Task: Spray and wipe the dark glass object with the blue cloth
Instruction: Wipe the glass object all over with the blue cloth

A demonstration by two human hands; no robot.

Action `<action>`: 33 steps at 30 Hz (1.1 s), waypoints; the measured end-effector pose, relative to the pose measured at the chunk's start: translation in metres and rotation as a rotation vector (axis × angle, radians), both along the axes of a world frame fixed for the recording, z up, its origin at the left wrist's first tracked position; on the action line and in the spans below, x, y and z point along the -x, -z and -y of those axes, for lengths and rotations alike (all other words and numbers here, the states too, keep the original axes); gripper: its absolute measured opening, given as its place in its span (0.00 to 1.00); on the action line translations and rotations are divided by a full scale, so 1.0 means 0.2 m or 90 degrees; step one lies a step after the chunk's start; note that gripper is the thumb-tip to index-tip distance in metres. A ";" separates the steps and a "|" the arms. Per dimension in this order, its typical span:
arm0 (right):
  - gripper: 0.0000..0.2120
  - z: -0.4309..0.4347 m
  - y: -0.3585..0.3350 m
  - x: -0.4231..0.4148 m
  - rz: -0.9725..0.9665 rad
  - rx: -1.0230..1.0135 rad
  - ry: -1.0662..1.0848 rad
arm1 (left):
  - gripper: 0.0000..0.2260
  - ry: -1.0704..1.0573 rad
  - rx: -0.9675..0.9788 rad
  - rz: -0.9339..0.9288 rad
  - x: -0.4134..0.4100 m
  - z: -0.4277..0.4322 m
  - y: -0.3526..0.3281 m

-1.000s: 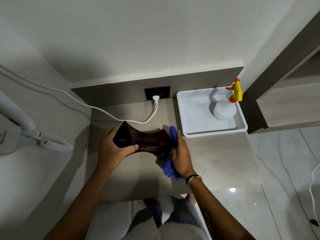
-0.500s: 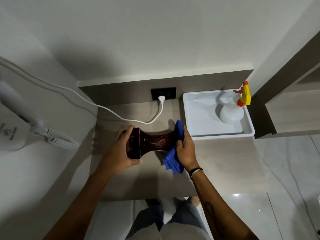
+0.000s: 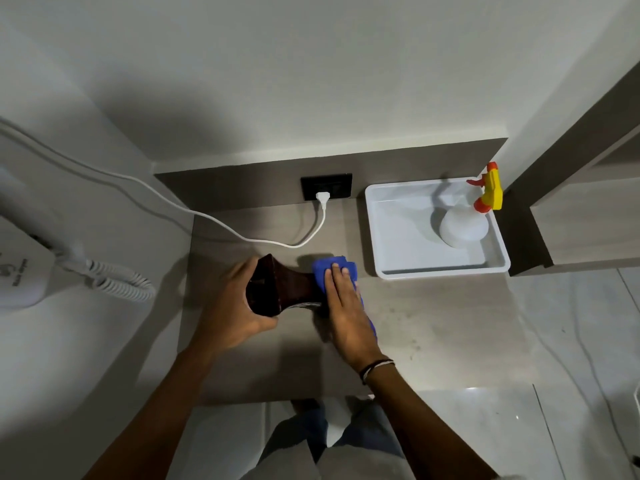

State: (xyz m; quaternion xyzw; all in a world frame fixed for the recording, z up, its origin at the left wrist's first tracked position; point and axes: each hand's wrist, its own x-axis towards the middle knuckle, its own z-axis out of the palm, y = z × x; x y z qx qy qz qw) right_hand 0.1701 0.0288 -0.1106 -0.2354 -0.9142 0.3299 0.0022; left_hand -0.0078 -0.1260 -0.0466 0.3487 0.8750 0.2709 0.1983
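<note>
The dark glass object (image 3: 277, 289), a brown flared vase, lies on its side above the counter. My left hand (image 3: 232, 310) grips its wide left end. My right hand (image 3: 343, 306) presses the blue cloth (image 3: 332, 270) flat over the vase's right end, which the cloth and fingers hide. The white spray bottle (image 3: 462, 226) with a yellow and orange trigger head stands in the white tray (image 3: 391, 244) at the right, apart from both hands.
A white cable (image 3: 242, 235) runs from a wall socket (image 3: 325, 187) across the back of the grey counter (image 3: 433, 323). A wall-mounted hair dryer with a coiled cord (image 3: 114, 280) hangs at the left. A wooden cabinet (image 3: 588, 220) stands at the right.
The vase has been turned in my left hand. My right hand with the blue cloth has shifted from the side of the vase's right end onto its top, fingers laid flat.
</note>
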 end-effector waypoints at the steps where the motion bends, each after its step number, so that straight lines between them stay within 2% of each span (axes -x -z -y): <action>1: 0.46 0.01 0.00 0.01 0.001 0.020 0.023 | 0.49 -0.004 0.005 0.003 0.00 0.00 0.00; 4: 0.49 0.20 -0.07 0.09 -0.132 0.131 -0.032 | 0.45 -0.003 -0.014 0.027 -0.01 -0.03 0.00; 7: 0.50 0.28 -0.06 0.09 -0.209 0.128 -0.102 | 0.41 -0.021 -0.008 0.034 -0.01 -0.01 0.00; 8: 0.49 0.23 -0.02 0.06 -0.194 0.102 -0.094 | 0.44 -0.032 0.011 0.031 -0.01 0.01 -0.01; 10: 0.47 0.10 0.06 -0.01 -0.091 0.059 -0.039 | 0.51 -0.050 0.040 0.026 -0.01 0.04 -0.01; 12: 0.41 0.04 0.06 -0.05 -0.023 0.109 0.024 | 0.53 -0.055 0.042 0.040 -0.03 0.04 -0.02; 14: 0.36 0.14 -0.04 0.01 -0.088 0.186 0.023 | 0.51 -0.052 0.025 0.048 -0.03 0.01 -0.02; 17: 0.52 0.35 -0.08 0.09 -0.223 0.100 -0.090 | 0.47 -0.055 0.015 0.032 -0.02 -0.01 0.00; 19: 0.53 0.29 -0.03 0.10 -0.240 0.030 -0.109 | 0.47 -0.060 0.037 0.023 -0.01 0.02 0.02; 22: 0.45 0.07 0.06 0.03 -0.071 0.018 -0.013 | 0.52 -0.054 0.059 0.014 0.01 0.06 0.04; 25: 0.39 -0.10 0.05 -0.01 -0.072 0.120 0.101 | 0.52 -0.055 0.013 0.024 0.01 0.03 0.03; 28: 0.33 -0.19 0.04 -0.02 -0.139 0.347 0.300 | 0.38 -0.140 -0.078 0.080 0.00 -0.02 -0.01; 29: 0.31 -0.22 0.04 -0.02 -0.141 0.441 0.357 | 0.38 -0.178 -0.092 0.105 -0.01 -0.02 -0.02; 31: 0.28 -0.23 0.05 -0.01 -0.146 0.590 0.434 | 0.45 -0.225 -0.074 0.163 0.00 -0.04 -0.04; 33: 0.27 -0.23 0.06 0.01 -0.148 0.646 0.487 | 0.48 -0.206 -0.034 0.201 0.03 -0.05 -0.04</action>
